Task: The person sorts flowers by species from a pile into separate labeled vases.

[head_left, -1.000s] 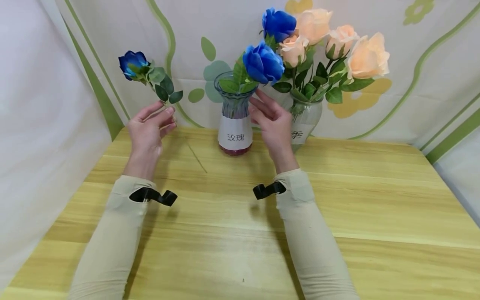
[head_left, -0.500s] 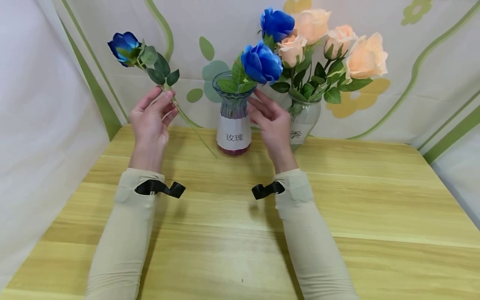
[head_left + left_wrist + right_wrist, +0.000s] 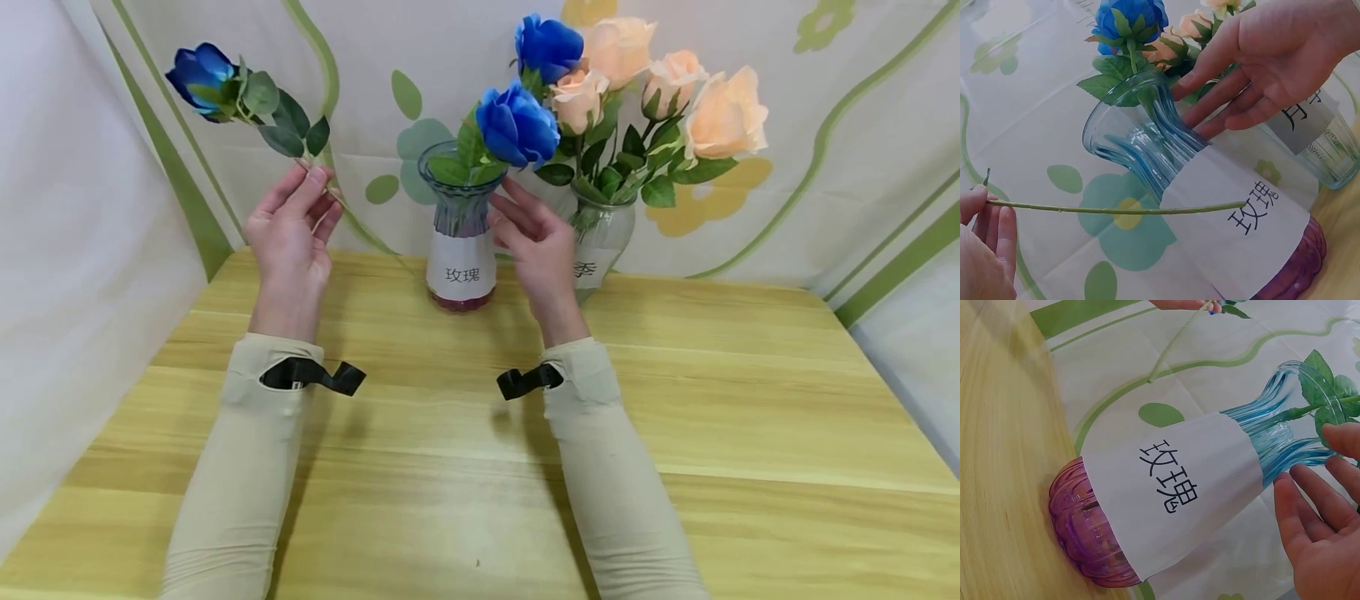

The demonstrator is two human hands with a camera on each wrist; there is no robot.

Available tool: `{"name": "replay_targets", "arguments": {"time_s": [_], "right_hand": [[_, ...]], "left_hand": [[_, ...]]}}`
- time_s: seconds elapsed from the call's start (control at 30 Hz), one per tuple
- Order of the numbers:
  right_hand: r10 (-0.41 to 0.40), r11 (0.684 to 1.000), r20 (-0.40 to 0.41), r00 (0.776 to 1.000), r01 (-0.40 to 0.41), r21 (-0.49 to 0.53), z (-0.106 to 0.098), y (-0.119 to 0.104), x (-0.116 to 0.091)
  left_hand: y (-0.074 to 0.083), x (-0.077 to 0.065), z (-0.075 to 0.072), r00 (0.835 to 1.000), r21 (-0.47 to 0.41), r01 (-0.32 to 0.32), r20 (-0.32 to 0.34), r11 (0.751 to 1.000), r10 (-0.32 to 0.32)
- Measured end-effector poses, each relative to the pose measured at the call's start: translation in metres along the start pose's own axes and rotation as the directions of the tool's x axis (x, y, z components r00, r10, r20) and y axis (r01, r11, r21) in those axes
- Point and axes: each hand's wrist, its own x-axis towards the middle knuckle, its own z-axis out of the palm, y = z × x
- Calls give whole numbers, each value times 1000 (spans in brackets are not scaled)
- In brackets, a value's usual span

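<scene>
My left hand pinches the stem of a blue rose, held in the air at the left with its bloom leaning to the upper left. Its bare green stem crosses in front of the vase in the left wrist view. A blue-and-purple glass vase with a white paper label stands upright at the table's back. One blue rose leans out of its mouth. At the vase's right side is my right hand, fingers slightly bent, fingertips at the neck; firm contact is hard to tell.
Behind my right hand stands a clear glass vase, partly hidden, with several peach roses. Another blue rose rises at the back; which vase holds it is unclear. A patterned curtain hangs behind the wooden table.
My left hand has moved up with the blue rose, and the bloom has shifted up and to the left. The right hand has stayed beside the vase.
</scene>
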Motion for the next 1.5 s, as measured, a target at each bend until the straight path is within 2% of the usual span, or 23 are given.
{"name": "replay_targets", "arguments": {"time_s": [0.33,0.63,0.83,1.27,1.5], "right_hand": [[-10,1000,13,1000,10,-13,4,3,0],[3,1000,-4,1000,-3,-21,0,1,1],[1,1000,3,1000,-1,-25,0,3,1],[-8,999,10,1000,9,-36,0,3,1],[0,999,6,1000,0,-33,-1,3,1]], "left_hand": [[9,2,9,998,-109,-59,-35,992,55],[12,8,36,997,-207,-35,-79,978,19],[16,11,49,995,-252,-17,-95,968,-7],[27,9,64,983,-258,-151,-144,954,117],[21,2,70,965,-192,-257,-103,947,241]]}}
